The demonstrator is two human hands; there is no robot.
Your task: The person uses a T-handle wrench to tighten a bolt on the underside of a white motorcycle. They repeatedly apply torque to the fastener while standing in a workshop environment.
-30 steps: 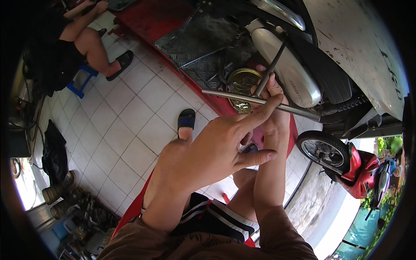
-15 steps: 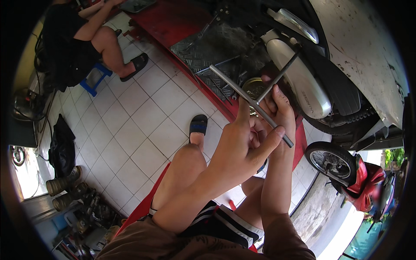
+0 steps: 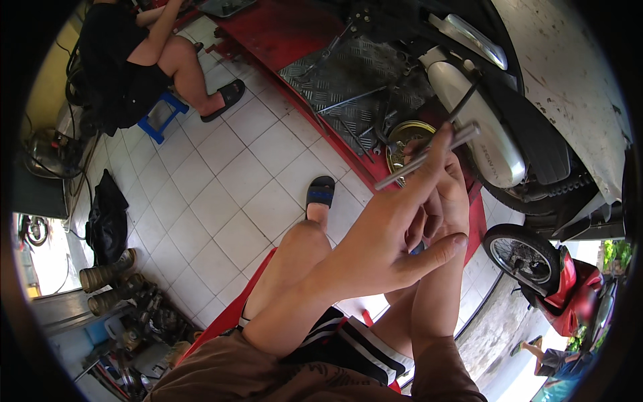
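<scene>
A steel T-handle wrench (image 3: 429, 156) is in front of me, its crossbar slanting up to the right. Its dark shaft (image 3: 467, 97) reaches toward the silver cover (image 3: 477, 126) of a motorcycle. My right hand (image 3: 455, 191) is behind my left, with fingers closed near the junction of bar and shaft; its grip is partly hidden. My left hand (image 3: 395, 224) has index finger and thumb spread wide, the index lying against the crossbar and the other fingers half curled. Beyond the hands sits a round gold-rimmed tin (image 3: 400, 134) with contents I cannot make out.
Wrenches and rods lie on the checkered metal plate (image 3: 335, 84) of a red platform (image 3: 284, 41). A person (image 3: 127, 57) sits on a blue stool (image 3: 161, 120) at the far left. A red motorbike (image 3: 562, 288) stands at right, with another person's legs (image 3: 534, 352) below it. Metal parts (image 3: 110, 295) are at lower left.
The crossbar has swung round, from slanting down to the right to slanting up to the right. My left index finger and thumb have spread apart. The view has shifted slightly.
</scene>
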